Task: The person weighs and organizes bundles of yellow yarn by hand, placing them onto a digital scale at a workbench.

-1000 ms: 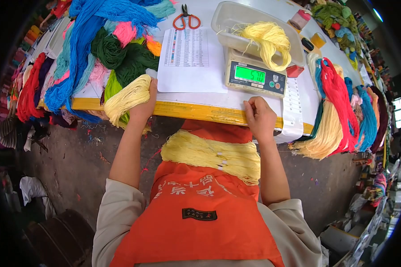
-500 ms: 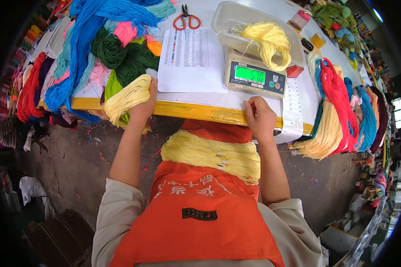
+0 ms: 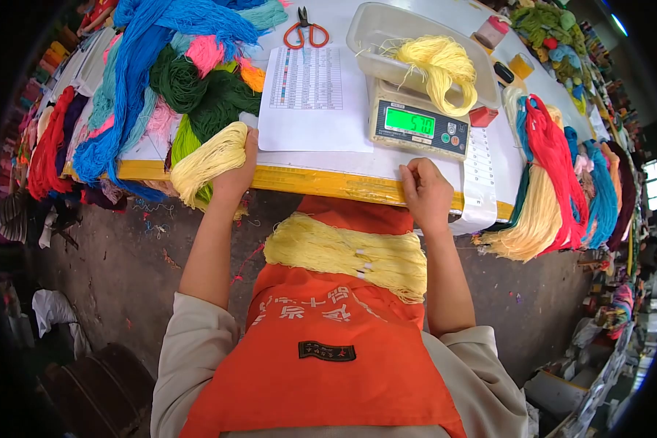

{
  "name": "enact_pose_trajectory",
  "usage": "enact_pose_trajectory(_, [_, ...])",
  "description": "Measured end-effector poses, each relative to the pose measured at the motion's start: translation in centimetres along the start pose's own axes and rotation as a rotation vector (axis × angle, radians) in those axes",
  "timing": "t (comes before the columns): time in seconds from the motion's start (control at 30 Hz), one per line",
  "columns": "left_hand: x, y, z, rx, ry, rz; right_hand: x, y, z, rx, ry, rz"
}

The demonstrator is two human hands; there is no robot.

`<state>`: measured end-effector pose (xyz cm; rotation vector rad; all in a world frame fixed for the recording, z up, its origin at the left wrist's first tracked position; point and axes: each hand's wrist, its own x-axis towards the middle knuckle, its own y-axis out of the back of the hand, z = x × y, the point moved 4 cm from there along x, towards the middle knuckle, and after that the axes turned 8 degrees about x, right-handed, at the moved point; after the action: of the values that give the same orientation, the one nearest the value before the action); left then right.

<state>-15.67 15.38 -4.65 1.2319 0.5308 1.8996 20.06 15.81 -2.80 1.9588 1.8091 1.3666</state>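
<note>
My left hand (image 3: 235, 175), at the table's front edge, is closed around a pale cream-yellow skein of yarn (image 3: 209, 162), which drapes over the hand and hides most of its fingers. My right hand (image 3: 425, 191) rests on the yellow-taped edge with its fingers curled in and nothing visible in them. Just beyond it stands a digital scale (image 3: 419, 125) with a lit green display. On the scale sits a clear plastic tub (image 3: 376, 64) holding a yellow yarn bundle (image 3: 442, 67). Across my lap, over the orange apron (image 3: 306, 299), lies another yellow skein (image 3: 343, 255).
A printed sheet (image 3: 306, 120) lies left of the scale, with red-handled snips (image 3: 306, 35) behind it. Blue yarn (image 3: 135, 80) and dark green yarn (image 3: 219, 102) pile up at left. A label strip (image 3: 479, 179) and red skeins (image 3: 551, 168) hang over the edge at right.
</note>
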Motion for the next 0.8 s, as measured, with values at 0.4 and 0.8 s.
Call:
enact_pose_trajectory(0.4, [-0.05, -0.07, -0.09, -0.001, 0.000, 0.008, 0.01, 0.06, -0.03, 0.001, -0.002, -0.003])
enact_pose_trajectory(0.8, [-0.18, -0.20, -0.36, 0.030, 0.020, -0.001, -0.05, -0.04, 0.22, -0.009, 0.013, 0.007])
